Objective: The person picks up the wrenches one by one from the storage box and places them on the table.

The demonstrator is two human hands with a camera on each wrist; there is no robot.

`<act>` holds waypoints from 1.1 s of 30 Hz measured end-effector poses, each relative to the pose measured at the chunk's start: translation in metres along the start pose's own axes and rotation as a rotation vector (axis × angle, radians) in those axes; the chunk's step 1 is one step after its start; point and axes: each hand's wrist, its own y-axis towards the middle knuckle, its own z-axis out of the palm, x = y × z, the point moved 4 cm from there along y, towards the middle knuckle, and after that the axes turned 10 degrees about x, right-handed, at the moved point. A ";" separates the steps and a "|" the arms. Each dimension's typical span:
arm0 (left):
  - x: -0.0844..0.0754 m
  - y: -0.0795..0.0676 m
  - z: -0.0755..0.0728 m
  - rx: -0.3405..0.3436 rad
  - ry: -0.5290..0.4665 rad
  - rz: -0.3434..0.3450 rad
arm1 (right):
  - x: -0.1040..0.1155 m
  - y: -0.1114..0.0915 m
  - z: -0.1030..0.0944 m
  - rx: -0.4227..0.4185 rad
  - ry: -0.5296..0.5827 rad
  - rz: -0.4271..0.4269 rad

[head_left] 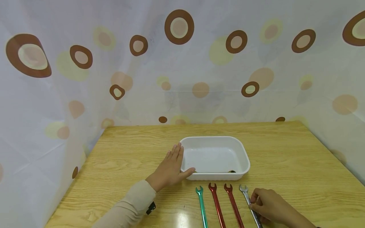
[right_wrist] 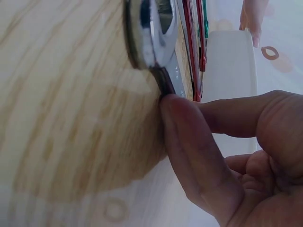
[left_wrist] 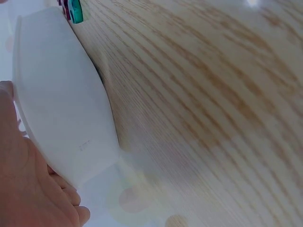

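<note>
A white plastic tray [head_left: 214,176] stands on the table, with a dark-ended piece [head_left: 232,171] partly hidden behind its front wall. My left hand [head_left: 169,169] rests against the tray's left side with fingers straight, the thumb over the front rim. The left wrist view shows that palm beside the tray's outer wall [left_wrist: 61,90]. Between thumb and fingers, my right hand [head_left: 269,204] pinches a silver combination wrench [head_left: 247,197]; its ring end [right_wrist: 154,33] shows close up in the right wrist view. To its left lie two red wrenches [head_left: 217,205] and a green wrench [head_left: 201,204].
The wooden table [head_left: 137,152] runs back to a patterned curtain [head_left: 185,72], which also hangs along both sides. The wrenches lie side by side in front of the tray, open ends toward it. A black band [head_left: 151,208] shows at the left wrist.
</note>
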 end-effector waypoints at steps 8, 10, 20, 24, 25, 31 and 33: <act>0.000 0.000 0.000 -0.003 -0.002 0.007 | -0.002 0.000 0.001 0.034 0.026 -0.046; 0.000 0.000 0.000 -0.003 0.000 0.007 | -0.002 0.000 0.001 0.035 0.025 -0.051; 0.000 0.000 0.000 -0.006 -0.007 0.008 | 0.002 -0.003 -0.010 0.109 0.022 -0.159; 0.002 0.000 0.001 -0.001 -0.012 0.000 | 0.009 -0.007 -0.021 0.139 0.069 -0.186; 0.002 0.001 0.002 -0.001 -0.012 -0.002 | 0.012 -0.008 -0.024 0.144 0.079 -0.205; 0.003 0.001 0.002 -0.007 -0.019 -0.007 | 0.037 -0.012 -0.047 0.171 0.145 -0.327; 0.003 0.001 0.001 -0.007 -0.017 -0.008 | 0.046 -0.009 -0.054 0.192 0.184 -0.366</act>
